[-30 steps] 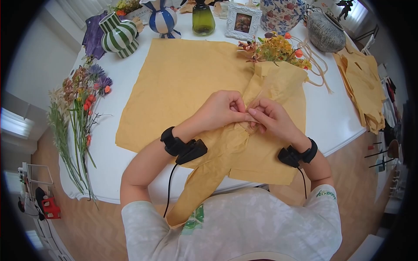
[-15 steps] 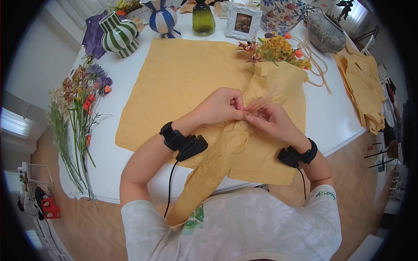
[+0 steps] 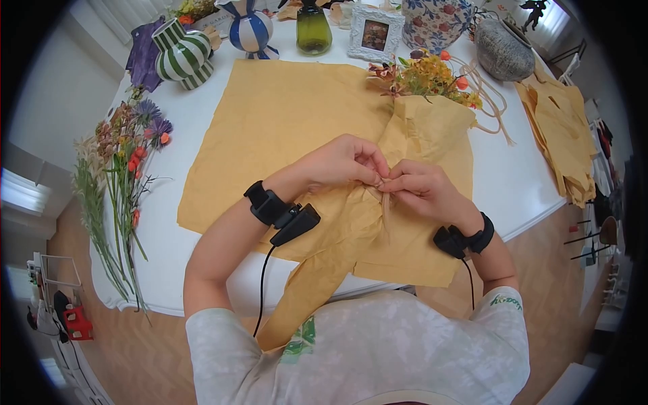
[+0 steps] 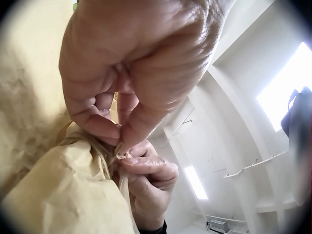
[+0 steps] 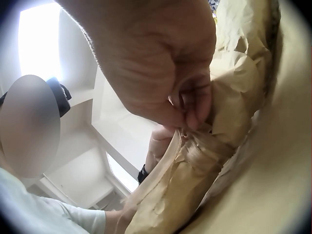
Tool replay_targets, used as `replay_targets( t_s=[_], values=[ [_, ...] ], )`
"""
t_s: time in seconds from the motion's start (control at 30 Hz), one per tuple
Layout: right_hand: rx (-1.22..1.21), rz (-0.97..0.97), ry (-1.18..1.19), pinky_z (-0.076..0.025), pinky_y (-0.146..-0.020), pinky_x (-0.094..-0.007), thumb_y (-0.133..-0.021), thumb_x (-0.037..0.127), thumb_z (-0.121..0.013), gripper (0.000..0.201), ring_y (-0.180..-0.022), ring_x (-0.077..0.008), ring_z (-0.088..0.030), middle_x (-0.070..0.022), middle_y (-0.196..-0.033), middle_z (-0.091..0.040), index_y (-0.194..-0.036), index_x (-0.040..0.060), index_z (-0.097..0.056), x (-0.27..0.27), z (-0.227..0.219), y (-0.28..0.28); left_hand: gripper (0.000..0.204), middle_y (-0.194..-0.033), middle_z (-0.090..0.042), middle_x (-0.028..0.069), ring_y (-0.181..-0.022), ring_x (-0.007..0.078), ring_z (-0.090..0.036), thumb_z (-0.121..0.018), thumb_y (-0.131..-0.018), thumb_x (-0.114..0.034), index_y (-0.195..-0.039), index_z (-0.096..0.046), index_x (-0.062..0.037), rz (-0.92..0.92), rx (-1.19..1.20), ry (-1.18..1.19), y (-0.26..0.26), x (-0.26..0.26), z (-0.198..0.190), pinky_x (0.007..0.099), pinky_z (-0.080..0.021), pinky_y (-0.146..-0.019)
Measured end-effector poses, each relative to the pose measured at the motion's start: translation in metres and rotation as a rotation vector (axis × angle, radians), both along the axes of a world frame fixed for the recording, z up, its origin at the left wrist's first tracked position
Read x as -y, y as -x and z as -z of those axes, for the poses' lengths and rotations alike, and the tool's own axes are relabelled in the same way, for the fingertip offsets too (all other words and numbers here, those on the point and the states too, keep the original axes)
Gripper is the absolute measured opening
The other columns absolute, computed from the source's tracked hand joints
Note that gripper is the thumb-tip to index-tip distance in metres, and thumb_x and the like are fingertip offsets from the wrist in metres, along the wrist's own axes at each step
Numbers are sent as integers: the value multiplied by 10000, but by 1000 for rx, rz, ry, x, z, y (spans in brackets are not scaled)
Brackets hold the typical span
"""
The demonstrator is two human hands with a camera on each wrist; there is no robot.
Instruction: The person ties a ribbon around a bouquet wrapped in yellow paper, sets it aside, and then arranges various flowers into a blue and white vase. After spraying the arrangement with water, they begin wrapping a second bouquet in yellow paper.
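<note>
A bouquet of yellow and orange flowers [image 3: 432, 75] lies wrapped in tan paper [image 3: 432, 125], gathered tightly at its waist. Thin beige ribbon [image 5: 168, 156] is wound round that waist, and one end hangs down below the fingers. My left hand [image 3: 351, 160] pinches the ribbon between thumb and forefinger at the binding. Right beside it, fingertips nearly meeting, my right hand [image 3: 428, 189] pinches the ribbon too. In the left wrist view a small twist of ribbon [image 4: 121, 156] shows between the fingertips. The paper's long tail [image 3: 307, 287] extends toward my body.
Under the bouquet a large tan paper sheet [image 3: 270, 128] covers the white table [image 3: 175, 263]. Loose flower stems [image 3: 121, 202] lie at the left. Along the back stand a striped green vase [image 3: 183, 54], a blue-striped vase [image 3: 250, 34] and a picture frame [image 3: 375, 37]. Folded paper [image 3: 557, 128] overhangs the right edge.
Both hands work at the binding and stay close together. The right fingers have curled in more, and a ribbon end now hangs below them toward the body.
</note>
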State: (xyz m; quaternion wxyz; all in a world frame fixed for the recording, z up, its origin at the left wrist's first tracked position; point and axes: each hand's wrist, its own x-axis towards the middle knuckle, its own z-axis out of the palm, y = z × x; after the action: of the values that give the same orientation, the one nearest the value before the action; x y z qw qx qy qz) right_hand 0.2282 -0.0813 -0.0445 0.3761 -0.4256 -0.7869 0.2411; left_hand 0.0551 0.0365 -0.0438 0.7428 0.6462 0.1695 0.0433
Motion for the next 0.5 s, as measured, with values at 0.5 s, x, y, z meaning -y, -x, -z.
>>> replay_targets(
  t_s=[0.5],
  values=[
    [13, 85, 6, -452, -562, -263, -668, -39, -610, 176, -656, -182, -577, -56, -758, -590, -810, 55, -655, 2, 1, 3, 124, -723, -613, 7, -658, 45, -549, -708, -693, -55, -773, -618, -25, 56, -38, -137, 1, 6, -9, 169, -421, -602]
  ],
)
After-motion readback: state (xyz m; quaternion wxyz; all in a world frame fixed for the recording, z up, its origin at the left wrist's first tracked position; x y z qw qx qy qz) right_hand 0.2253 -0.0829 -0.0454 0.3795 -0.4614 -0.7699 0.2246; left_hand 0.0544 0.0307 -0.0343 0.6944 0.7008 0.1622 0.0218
